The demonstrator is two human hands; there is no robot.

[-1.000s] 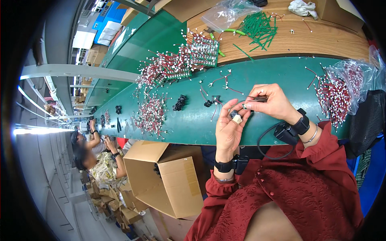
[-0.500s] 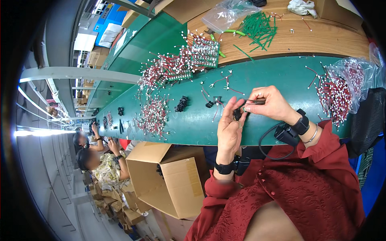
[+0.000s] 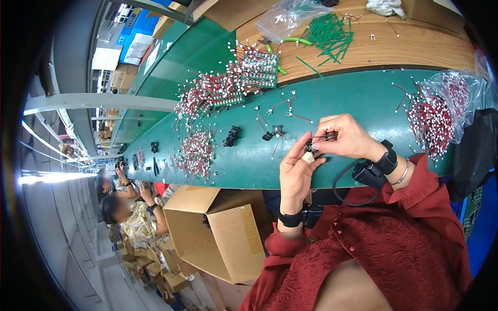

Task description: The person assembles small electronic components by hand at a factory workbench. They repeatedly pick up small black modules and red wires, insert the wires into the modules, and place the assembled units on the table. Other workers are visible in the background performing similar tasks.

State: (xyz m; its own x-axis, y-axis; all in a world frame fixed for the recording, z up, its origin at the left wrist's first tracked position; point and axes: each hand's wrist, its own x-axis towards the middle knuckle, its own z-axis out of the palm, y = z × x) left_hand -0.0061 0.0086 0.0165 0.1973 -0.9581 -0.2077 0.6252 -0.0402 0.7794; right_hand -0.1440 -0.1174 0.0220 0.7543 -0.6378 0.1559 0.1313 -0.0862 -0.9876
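Holding 1 blk part in L hand, pinched narrow btwn fingertips, above green counter. Gripping 1 thin dark tool in R hand, fingers closed narrow, tip by the part; can't tell if touching. Counting on green counter: 1 blk cluster to L, 1 loose wire pile further L, 1 clear bag w/ wires far R. Also 1 pr pliers on wood counter; 2 co-workers far L.

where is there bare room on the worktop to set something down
The green worktop is bare between the right hand and the rightmost connector pile, and along its near edge between the left hand and the loose connector heap. It's crowded around the wired circuit boards.
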